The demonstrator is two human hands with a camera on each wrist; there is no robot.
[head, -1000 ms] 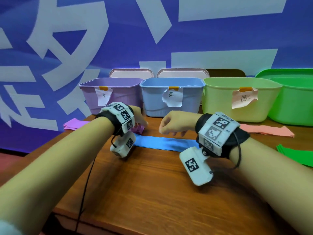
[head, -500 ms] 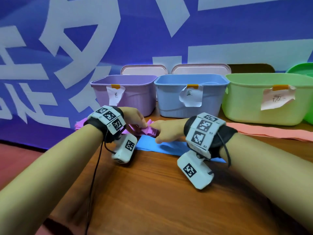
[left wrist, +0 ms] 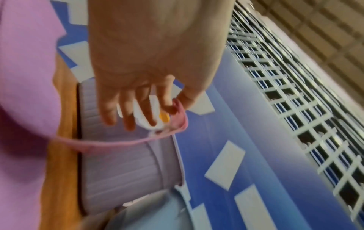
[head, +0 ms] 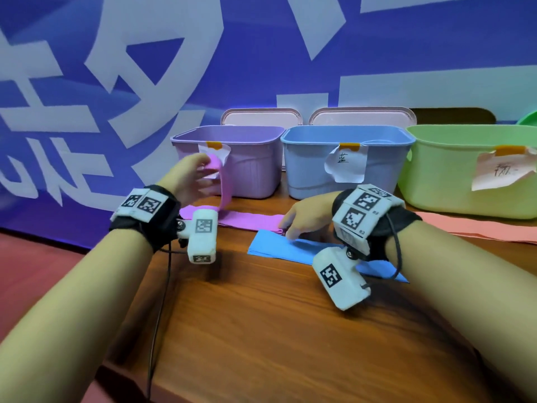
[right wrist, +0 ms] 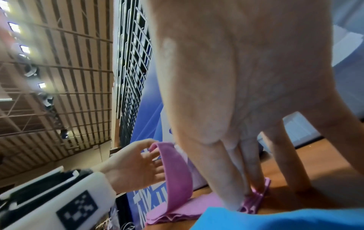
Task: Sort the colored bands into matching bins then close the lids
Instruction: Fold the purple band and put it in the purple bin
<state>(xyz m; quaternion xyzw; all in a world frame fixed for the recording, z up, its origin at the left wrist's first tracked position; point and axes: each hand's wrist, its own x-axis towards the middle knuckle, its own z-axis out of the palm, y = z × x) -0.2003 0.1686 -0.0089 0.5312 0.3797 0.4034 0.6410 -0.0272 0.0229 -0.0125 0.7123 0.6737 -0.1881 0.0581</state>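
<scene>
In the left wrist view the left hand (left wrist: 149, 74) reaches from 12 o'clock toward the centre, and its thumb and forefinger pinch the end of a pink band (left wrist: 122, 142), while the other fingers (left wrist: 128, 115) are spread in front of a white label with an orange tab (left wrist: 164, 117). The band hangs in a curve across the purple bin (left wrist: 122, 168) toward 9 o'clock, where it becomes a wide blurred pink area. A strip of the wooden table (left wrist: 63, 155) shows at 8 o'clock, the blue bin (left wrist: 157, 214) at 6 o'clock, and a blue-and-white backdrop (left wrist: 226, 147) at 4 o'clock.

The left hand (head: 190, 181) has lifted one pink band (head: 223, 184) up; right hand (head: 305, 218) now presses the stack (head: 250, 221).
</scene>
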